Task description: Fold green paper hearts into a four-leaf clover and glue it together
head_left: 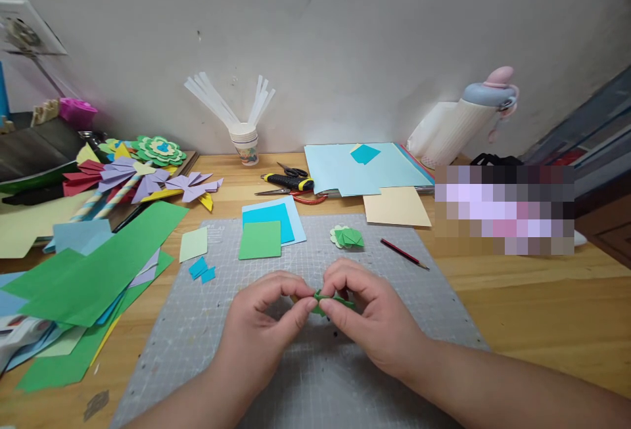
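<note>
Between my two hands is a small piece of folded green paper (320,304), held just above the grey cutting mat (197,363). My left hand (271,311) pinches its left end between thumb and fingertips. With thumb and bent forefinger, my right hand (369,311) grips it on the right; part of the paper is hidden by these fingers. Just beyond the hands lies a green paper flower piece (348,238). A pencil (404,254) rests to its right. Square sheets, with a green square (260,240) on top, lie behind my left hand.
Green sheets (103,284) and folded paper flowers (142,179) crowd the left. At the back stand a paper cup (245,143) with white strips, scissors (290,193), a cutter (290,182) and light blue sheets (335,169). A white bottle (458,127) leans at the right. Small blue pieces (201,269) lie on the mat.
</note>
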The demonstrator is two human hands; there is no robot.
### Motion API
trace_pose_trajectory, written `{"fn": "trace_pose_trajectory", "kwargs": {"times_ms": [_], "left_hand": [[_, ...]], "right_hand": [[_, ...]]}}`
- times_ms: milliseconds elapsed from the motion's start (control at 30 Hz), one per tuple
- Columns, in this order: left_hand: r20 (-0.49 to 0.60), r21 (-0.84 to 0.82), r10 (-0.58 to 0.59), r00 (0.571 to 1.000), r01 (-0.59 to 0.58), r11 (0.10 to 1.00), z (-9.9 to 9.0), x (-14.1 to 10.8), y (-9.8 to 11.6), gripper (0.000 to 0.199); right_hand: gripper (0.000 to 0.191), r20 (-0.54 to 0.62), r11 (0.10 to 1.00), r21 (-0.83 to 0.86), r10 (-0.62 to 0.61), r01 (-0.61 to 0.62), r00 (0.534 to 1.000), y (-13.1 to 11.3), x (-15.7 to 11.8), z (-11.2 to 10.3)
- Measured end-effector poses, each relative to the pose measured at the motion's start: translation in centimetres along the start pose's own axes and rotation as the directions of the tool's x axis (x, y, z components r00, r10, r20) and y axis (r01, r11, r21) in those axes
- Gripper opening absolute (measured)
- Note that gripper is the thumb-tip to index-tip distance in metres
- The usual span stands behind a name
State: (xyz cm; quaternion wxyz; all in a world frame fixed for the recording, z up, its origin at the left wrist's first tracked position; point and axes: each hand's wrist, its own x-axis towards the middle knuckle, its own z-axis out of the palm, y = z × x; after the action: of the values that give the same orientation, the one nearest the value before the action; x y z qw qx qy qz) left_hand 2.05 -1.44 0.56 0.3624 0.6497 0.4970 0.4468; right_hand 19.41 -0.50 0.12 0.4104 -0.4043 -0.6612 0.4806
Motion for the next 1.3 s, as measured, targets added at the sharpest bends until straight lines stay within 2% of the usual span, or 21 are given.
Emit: {"fn": "trace_pose_trajectory", "kwargs": {"times_ms": [367, 800, 933, 1033, 1100, 1133, 1167, 1200, 1233, 1267, 1300], "left_hand": [[0.009, 0.062, 0.102, 0.995, -0.103, 0.993, 0.0, 0.0, 0.4, 0.008], [0.041, 0.135, 0.298, 0.954, -0.301, 0.944, -0.1, -0.2, 0.7, 0.012], [0.046, 0.183, 0.41, 0.911, -0.411, 0.893, -0.4, -0.2, 0.7, 0.016], [0.002, 0.247, 0.516, 0.856, -0.501, 0.83, -1.0, -0.3, 0.7, 0.024], [-0.029, 0.304, 0.552, 0.834, -0.518, 0.799, -1.4, -0.4, 0.6, 0.029], [-0.034, 0.328, 0.564, 0.825, -0.524, 0.786, -1.6, -0.4, 0.6, 0.031], [-0.029, 0.347, 0.576, 0.817, -0.532, 0.772, -1.7, -0.4, 0.6, 0.033], [-0.01, 0.359, 0.59, 0.808, -0.547, 0.756, -1.9, -0.4, 0.5, 0.034], [0.015, 0.361, 0.604, 0.797, -0.568, 0.74, -1.9, -0.3, 0.5, 0.034], [0.042, 0.359, 0.616, 0.786, -0.588, 0.725, -2.0, -0.3, 0.5, 0.033], [0.073, 0.357, 0.622, 0.779, -0.603, 0.713, -2.1, -0.3, 0.6, 0.032]], "right_hand": [[0.008, -0.011, 1.0, -0.008, -0.003, 0.003, 1.0, -0.1, 0.1, 0.1], [0.009, -0.007, 0.999, -0.027, -0.029, 0.028, 1.0, -0.4, -0.1, 0.0], [0.005, 0.025, 0.996, -0.021, -0.085, 0.085, 0.996, -0.4, -0.3, -0.1], [0.023, -0.109, 0.996, 0.005, -0.092, 0.094, 0.99, -0.2, -0.4, -0.3], [0.017, -0.194, 0.995, 0.094, 0.031, -0.013, 0.981, -0.1, -0.3, -0.5], [0.013, -0.16, 0.977, 0.177, 0.146, -0.118, 0.976, -0.1, -0.2, -0.5], [0.024, -0.07, 0.927, 0.274, 0.284, -0.255, 0.956, -0.1, 0.0, -0.5], [0.035, 0.062, 0.837, 0.367, 0.413, -0.406, 0.909, -0.2, 0.1, -0.5], [0.042, 0.212, 0.715, 0.436, 0.508, -0.546, 0.835, -0.3, 0.3, -0.5], [0.045, 0.344, 0.584, 0.481, 0.561, -0.654, 0.753, -0.4, 0.4, -0.4], [0.043, 0.43, 0.469, 0.519, 0.579, -0.714, 0.693, -0.5, 0.6, -0.4]]}}
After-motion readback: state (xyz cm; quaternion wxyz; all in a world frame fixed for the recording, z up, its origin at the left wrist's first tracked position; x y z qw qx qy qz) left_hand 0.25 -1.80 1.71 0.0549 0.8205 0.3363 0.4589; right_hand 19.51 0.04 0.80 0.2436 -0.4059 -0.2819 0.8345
